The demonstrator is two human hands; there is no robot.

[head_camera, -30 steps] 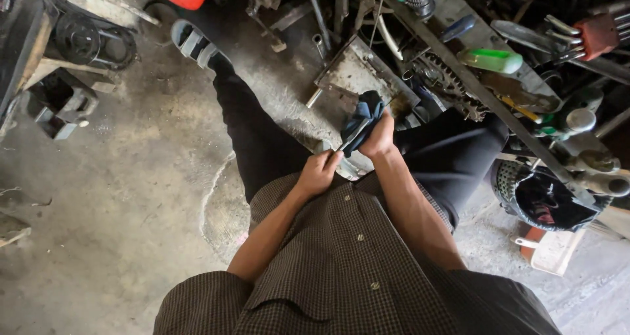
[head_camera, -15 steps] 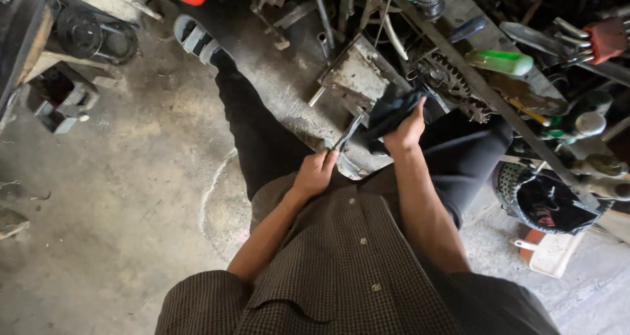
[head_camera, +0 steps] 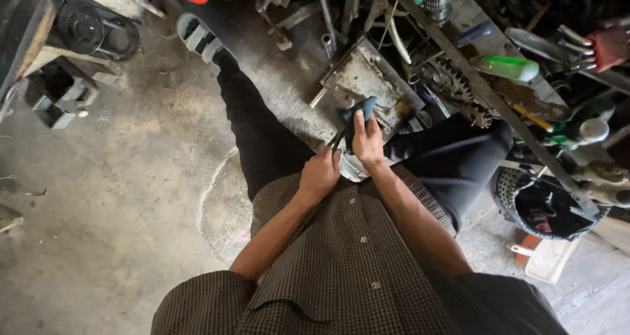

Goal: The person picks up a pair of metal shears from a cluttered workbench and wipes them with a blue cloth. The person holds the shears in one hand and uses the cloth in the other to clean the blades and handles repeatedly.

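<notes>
Dark cloth (head_camera: pixel 357 115), bunched and blue-grey, sits above the person's lap, wrapped round the far end of a thin dark tool (head_camera: pixel 338 138). Fingers of the right hand (head_camera: pixel 367 141) are closed over that cloth; those of the left hand (head_camera: pixel 319 173) are curled tight on the tool's near end. Just beyond lies a dented metal tray (head_camera: pixel 367 79) on the concrete floor (head_camera: pixel 118 197). Judging by the grip, a slip could drive the tool's tip through the cloth into the palm.
</notes>
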